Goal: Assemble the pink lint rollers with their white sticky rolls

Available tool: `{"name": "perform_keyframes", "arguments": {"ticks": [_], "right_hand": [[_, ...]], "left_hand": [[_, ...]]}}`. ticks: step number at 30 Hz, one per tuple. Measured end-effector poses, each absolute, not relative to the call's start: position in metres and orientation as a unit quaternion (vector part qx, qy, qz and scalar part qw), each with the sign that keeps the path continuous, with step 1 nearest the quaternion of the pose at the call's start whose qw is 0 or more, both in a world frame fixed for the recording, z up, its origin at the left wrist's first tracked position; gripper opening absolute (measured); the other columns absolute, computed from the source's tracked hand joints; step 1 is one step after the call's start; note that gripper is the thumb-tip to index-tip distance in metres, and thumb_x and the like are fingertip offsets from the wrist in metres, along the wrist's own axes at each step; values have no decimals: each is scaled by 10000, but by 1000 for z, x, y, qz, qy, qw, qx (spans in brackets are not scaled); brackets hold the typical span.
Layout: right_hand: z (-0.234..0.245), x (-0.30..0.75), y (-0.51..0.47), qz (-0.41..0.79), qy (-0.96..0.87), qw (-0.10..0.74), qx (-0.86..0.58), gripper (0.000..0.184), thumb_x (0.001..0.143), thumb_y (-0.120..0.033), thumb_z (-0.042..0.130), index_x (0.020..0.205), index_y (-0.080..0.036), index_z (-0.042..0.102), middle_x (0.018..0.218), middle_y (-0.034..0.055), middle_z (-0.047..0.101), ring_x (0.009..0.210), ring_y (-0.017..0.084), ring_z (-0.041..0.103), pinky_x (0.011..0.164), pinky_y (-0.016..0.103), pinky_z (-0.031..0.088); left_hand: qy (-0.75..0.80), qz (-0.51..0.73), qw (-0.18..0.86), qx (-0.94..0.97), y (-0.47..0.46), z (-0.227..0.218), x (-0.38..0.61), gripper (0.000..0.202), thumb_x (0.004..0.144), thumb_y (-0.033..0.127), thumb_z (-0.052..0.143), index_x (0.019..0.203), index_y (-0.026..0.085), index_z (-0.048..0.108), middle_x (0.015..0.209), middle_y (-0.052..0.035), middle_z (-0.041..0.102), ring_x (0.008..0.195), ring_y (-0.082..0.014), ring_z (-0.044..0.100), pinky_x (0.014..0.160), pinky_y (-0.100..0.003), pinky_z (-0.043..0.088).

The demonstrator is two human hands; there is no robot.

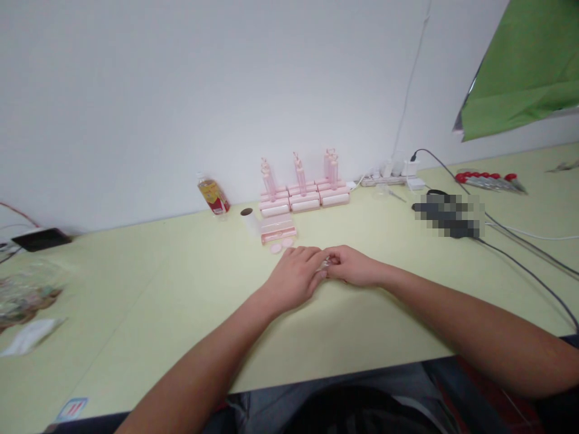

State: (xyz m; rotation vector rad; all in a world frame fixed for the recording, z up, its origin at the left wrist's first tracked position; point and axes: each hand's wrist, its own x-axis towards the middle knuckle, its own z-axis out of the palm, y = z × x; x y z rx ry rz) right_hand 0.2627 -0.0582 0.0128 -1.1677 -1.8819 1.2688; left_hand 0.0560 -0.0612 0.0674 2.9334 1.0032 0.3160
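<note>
My left hand (296, 276) and my right hand (351, 265) meet above the table, fingertips pinched together. Between them is a small shiny, clear or silvery piece (326, 263), mostly hidden by the fingers; I cannot make out its kind. Just beyond my left hand lie two pale pink discs (281, 246). Behind these sits an opened pink case (278, 234) with a clear lid. A white roll with a brown core (249, 220) stands to its left. Further back are rows of pink-and-white cylindrical pieces (305, 202), with several upright pink clear tubes (300, 178) among them.
A bottle with a red and yellow label (213, 194) stands by the wall. To the right are a power strip (383, 180), a dark pixelated object (446, 215) with cables, and several red-capped tubes (488, 179). Plastic bags (27, 295) and a black device (41, 239) lie left.
</note>
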Motion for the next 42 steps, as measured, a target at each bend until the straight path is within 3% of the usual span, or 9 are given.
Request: {"name": "perform_keyframes", "arguments": {"ticks": [4,7,11,14,17,20,25,32,42], "right_hand": [[17,259,-61,601,-616,286,-423,405,848,-360,640,1192,-149,609,582,-40,572,470,106,492,473,231,407],[15,258,-56,639,-550,319,-434,323,870,-374,633,1103,-152,606,648,0,631,492,100,542,451,209,448],[7,254,-50,659,-492,350,-448,307,946,-464,550,968,-161,598,729,32,677,397,68,467,331,191,366],[4,248,-52,673,-470,364,-440,254,937,-405,581,880,-158,586,691,12,651,384,57,453,324,185,364],[4,238,-59,672,-460,389,-430,167,910,-327,604,889,-163,584,686,-11,635,409,54,479,358,176,406],[5,228,-67,664,-463,405,-425,185,913,-357,589,907,-173,584,669,-24,630,407,60,488,358,177,406],[6,221,-75,634,-492,417,-427,216,884,-385,617,892,-169,603,536,-63,556,335,57,412,310,167,317],[7,227,-75,617,-525,421,-407,253,859,-389,645,944,-152,614,501,-72,562,311,53,412,308,158,291],[8,233,-74,625,-537,418,-383,253,850,-372,661,990,-172,593,465,-80,549,293,75,405,303,175,304]], "left_hand": [[348,94,56,931,-56,56,40,346,981,438,524,1218,201,612,1114,-103,678,1018,-248,626,858,-365,494],[355,100,59,928,-40,54,19,298,991,411,513,1139,192,649,1050,-93,687,975,-233,633,845,-348,494],[365,117,52,922,-33,54,8,272,1003,361,484,1123,188,657,1051,-94,687,994,-232,630,863,-352,494],[362,109,36,925,-39,52,11,287,1003,361,472,1145,181,646,1065,-101,679,1011,-242,625,881,-365,493],[375,87,11,923,-52,50,19,344,1005,397,453,1231,181,598,1075,-103,676,993,-256,635,850,-379,499],[392,66,-39,917,-64,47,30,364,1016,441,407,1162,170,602,1025,-105,683,939,-280,647,804,-408,496],[413,82,-16,907,-72,40,37,388,1041,451,326,1109,169,584,1031,-94,701,931,-256,673,758,-369,496],[438,95,1,894,-65,30,38,396,1007,523,385,998,200,613,896,-59,738,767,-237,696,570,-321,351],[440,146,96,881,-65,31,38,479,964,611,435,804,197,617,689,-27,655,619,-165,569,545,-289,235]]}}
